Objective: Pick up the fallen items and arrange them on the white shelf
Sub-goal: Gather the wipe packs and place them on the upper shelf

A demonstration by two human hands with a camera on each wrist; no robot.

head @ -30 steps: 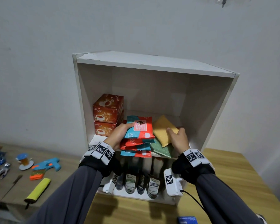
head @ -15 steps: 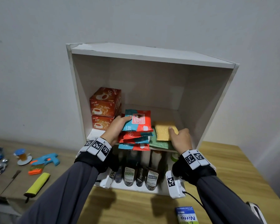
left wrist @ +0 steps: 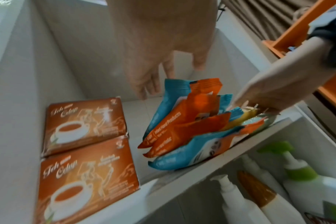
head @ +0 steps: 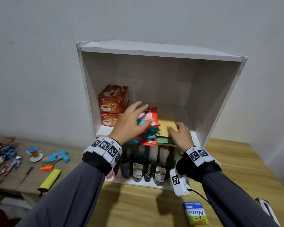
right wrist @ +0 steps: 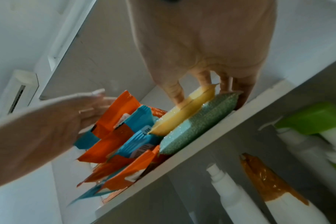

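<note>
The white shelf [head: 154, 48] stands on a wooden table. On its middle board [head: 103, 131] sit two stacked tea boxes [head: 112, 104], a loose stack of red and blue packets [head: 148, 128] and a yellow sponge [head: 166, 126] lying on a green sponge [head: 163, 140]. My left hand [head: 131, 122] hovers over the packets [left wrist: 188, 121] with its fingers [left wrist: 142, 89] spread, holding nothing. My right hand [head: 179, 133] holds the yellow sponge [right wrist: 186, 109] at its near right corner, thumb on top and fingers [right wrist: 225, 84] curled over the edge, above the green sponge [right wrist: 199, 122].
Tubes and pump bottles [head: 138, 169] fill the lower compartment. A blue Nitto box [head: 195, 213] lies on the wooden table [head: 138, 207] in front. A lower table at left holds a toy gun [head: 56, 158], a yellow grip [head: 50, 179] and small toys. A dark device [head: 266, 208] lies at the right edge.
The yellow sponge went from tilted to flat on the green sponge. My left hand lifted off the packet stack and spread its fingers. The right hand stays on the sponge.
</note>
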